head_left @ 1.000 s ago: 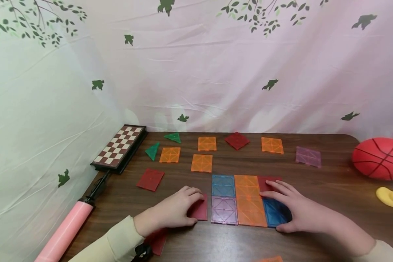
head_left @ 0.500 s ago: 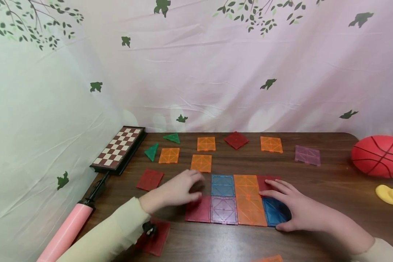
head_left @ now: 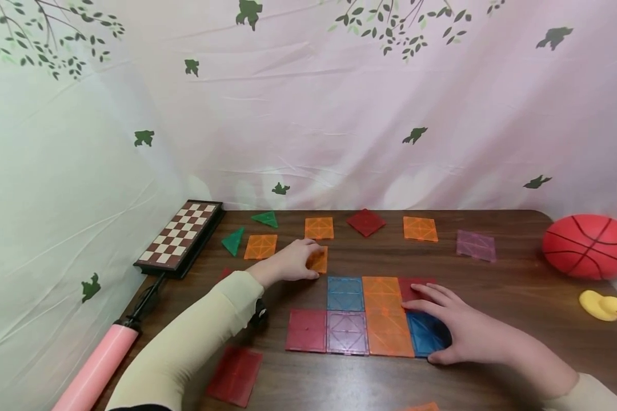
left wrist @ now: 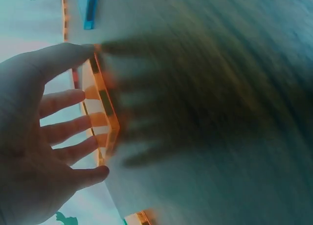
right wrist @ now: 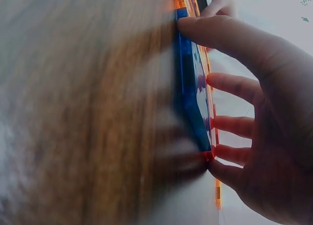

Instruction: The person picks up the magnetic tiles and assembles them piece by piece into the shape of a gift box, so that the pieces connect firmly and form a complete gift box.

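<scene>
Under left hand (head_left: 288, 264), orange tile (head_left: 319, 260), seemingly gripped

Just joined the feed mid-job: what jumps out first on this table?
The block of joined coloured tiles at the near middle of the table, with the right hand resting flat on its blue corner. Behind it, the left hand has its grip on a loose orange tile. A red basketball sits at the far right edge.
</scene>
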`<move>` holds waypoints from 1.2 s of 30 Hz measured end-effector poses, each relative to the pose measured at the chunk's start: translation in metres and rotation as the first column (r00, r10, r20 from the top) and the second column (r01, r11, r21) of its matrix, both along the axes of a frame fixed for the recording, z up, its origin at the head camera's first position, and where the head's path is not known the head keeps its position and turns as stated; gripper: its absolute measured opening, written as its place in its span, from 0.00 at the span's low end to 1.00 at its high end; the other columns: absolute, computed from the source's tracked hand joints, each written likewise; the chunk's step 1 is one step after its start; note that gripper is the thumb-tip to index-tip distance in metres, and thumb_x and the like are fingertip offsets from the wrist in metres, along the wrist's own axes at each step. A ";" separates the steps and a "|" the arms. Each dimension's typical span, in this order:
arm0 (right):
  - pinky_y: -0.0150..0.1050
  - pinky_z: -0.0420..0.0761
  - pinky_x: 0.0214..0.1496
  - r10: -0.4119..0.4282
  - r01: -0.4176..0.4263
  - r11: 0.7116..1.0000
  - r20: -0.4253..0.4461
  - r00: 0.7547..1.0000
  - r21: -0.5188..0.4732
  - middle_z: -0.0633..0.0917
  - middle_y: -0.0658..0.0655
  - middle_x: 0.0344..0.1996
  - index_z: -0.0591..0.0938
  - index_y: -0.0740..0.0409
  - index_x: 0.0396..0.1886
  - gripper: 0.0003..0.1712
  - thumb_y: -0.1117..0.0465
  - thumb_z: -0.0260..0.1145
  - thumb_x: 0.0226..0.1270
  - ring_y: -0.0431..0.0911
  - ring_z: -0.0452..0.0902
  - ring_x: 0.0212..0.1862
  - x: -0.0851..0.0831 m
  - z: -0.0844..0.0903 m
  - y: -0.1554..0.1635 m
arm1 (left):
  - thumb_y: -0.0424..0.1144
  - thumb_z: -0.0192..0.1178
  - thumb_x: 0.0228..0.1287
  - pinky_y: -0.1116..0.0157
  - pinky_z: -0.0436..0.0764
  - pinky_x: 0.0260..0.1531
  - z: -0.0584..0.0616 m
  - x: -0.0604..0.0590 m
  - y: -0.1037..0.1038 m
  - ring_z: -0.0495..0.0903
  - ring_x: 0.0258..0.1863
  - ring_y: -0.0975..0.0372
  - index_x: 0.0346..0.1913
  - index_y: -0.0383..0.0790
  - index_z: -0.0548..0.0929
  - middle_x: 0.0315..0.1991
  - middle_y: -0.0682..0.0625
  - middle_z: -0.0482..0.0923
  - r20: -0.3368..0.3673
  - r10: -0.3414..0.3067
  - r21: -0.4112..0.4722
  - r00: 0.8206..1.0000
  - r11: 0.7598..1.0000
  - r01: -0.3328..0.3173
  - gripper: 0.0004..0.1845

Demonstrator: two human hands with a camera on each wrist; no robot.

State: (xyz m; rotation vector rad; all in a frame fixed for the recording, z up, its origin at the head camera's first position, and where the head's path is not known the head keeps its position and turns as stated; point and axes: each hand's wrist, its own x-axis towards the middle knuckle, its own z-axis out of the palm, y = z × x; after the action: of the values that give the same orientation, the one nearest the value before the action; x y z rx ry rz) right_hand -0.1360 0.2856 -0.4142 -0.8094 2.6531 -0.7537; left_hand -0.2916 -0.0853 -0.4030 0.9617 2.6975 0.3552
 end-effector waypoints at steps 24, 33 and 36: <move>0.76 0.73 0.51 0.006 -0.006 1.000 0.010 1.000 0.003 0.57 0.63 0.76 0.70 0.33 0.73 0.49 0.39 0.81 0.51 0.72 0.46 0.72 -0.005 -0.002 0.001 | 0.43 0.67 0.66 0.55 0.77 0.55 -0.004 0.062 -0.029 0.71 0.57 0.51 0.67 0.40 0.79 0.61 0.41 0.74 -0.031 -0.061 0.067 0.998 0.996 0.063 0.28; 0.76 0.72 0.51 0.010 -0.010 1.000 -0.009 1.000 0.002 0.58 0.63 0.76 0.70 0.33 0.73 0.49 0.39 0.80 0.51 0.72 0.46 0.72 -0.004 -0.004 0.001 | 0.40 0.63 0.68 0.55 0.75 0.59 -0.003 0.070 -0.021 0.70 0.60 0.50 0.67 0.39 0.79 0.63 0.42 0.72 -0.020 -0.106 0.066 0.994 0.992 0.107 0.25; 0.76 0.73 0.51 0.013 -0.013 1.000 -0.014 1.000 0.002 0.58 0.63 0.76 0.70 0.34 0.73 0.49 0.39 0.80 0.51 0.72 0.47 0.72 -0.003 -0.003 0.001 | 0.41 0.62 0.68 0.56 0.73 0.61 -0.003 0.073 -0.019 0.69 0.62 0.51 0.68 0.39 0.78 0.64 0.42 0.72 -0.049 -0.108 0.043 0.993 0.993 0.110 0.26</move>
State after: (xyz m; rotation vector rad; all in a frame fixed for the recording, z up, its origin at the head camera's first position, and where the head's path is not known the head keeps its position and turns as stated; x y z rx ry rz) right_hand -0.1393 0.2862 -0.4177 -0.8334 2.6585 -0.7448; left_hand -0.2187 -0.1047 -0.4062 1.1392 2.6748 0.3782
